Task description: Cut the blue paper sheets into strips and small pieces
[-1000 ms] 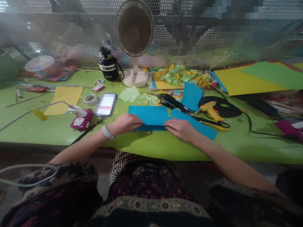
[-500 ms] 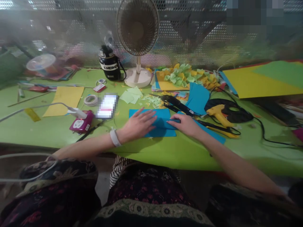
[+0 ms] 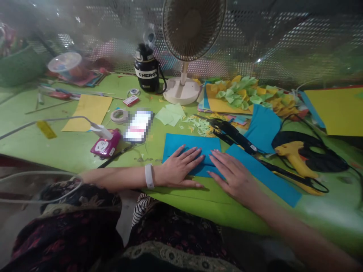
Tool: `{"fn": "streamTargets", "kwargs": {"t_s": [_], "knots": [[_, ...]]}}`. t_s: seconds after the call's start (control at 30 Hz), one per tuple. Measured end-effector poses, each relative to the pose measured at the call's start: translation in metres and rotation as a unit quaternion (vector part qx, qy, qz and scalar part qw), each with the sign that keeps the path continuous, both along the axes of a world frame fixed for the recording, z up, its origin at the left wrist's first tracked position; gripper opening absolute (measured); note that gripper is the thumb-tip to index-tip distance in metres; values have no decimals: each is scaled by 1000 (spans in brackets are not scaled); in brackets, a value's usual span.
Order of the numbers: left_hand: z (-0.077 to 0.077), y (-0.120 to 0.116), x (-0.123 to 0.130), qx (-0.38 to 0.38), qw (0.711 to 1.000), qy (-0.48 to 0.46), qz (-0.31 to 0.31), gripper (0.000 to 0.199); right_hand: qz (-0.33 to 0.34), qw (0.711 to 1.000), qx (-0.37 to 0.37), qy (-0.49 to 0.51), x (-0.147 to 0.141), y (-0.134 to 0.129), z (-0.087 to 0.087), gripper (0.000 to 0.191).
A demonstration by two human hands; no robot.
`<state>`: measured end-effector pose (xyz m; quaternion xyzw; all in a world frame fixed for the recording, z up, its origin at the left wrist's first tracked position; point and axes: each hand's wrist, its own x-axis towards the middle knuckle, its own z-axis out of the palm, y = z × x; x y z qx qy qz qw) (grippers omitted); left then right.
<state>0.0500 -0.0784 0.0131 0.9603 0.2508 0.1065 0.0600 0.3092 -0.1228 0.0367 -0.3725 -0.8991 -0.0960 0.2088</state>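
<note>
A folded sheet of blue paper point(image 3: 193, 141) lies on the green table in front of me, with a crease line running across it. My left hand point(image 3: 181, 166) rests flat on its lower left part, fingers spread. From the right, my right hand point(image 3: 229, 175) lies over the sheet's right edge, fingers stretched out, fingertips close to those of the left. A longer blue strip point(image 3: 269, 173) is beside the right hand, partly under the hand. Another blue piece point(image 3: 263, 126) lies farther back.
Black-handled scissors point(image 3: 227, 130) and a yellow glue gun point(image 3: 297, 155) lie to the right. A phone point(image 3: 138, 126), masking tape point(image 3: 119, 116) and a purple power adapter point(image 3: 106, 145) are left. Behind stand a fan point(image 3: 181, 90), a black bottle point(image 3: 146, 75) and paper leaves point(image 3: 241, 92).
My right hand has gone from pinching the blue paper's fold to lying with fingers extended on it. My left hand has slid toward the near edge. The view has turned left.
</note>
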Motion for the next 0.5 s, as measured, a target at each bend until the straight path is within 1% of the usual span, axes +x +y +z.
{"fn": "streamTargets", "kwargs": {"t_s": [0.03, 0.13, 0.23, 0.33, 0.5], "knots": [[-1, -1, 0, -1, 1000, 0, 1, 99, 6, 1000, -3, -15, -2, -3, -1, 52], [-3, -2, 0, -4, 1000, -4, 5, 99, -11, 999, -11, -42, -5, -8, -8, 59], [-4, -2, 1, -5, 1000, -8, 3, 98, -16, 998, -28, -50, -4, -10, -17, 66], [-4, 0, 1, 0, 1000, -11, 1, 97, -11, 998, -46, -50, -2, -11, -22, 73], [-5, 3, 2, -8, 1000, -6, -3, 99, -25, 996, -75, -40, -2, -15, -22, 72]]}}
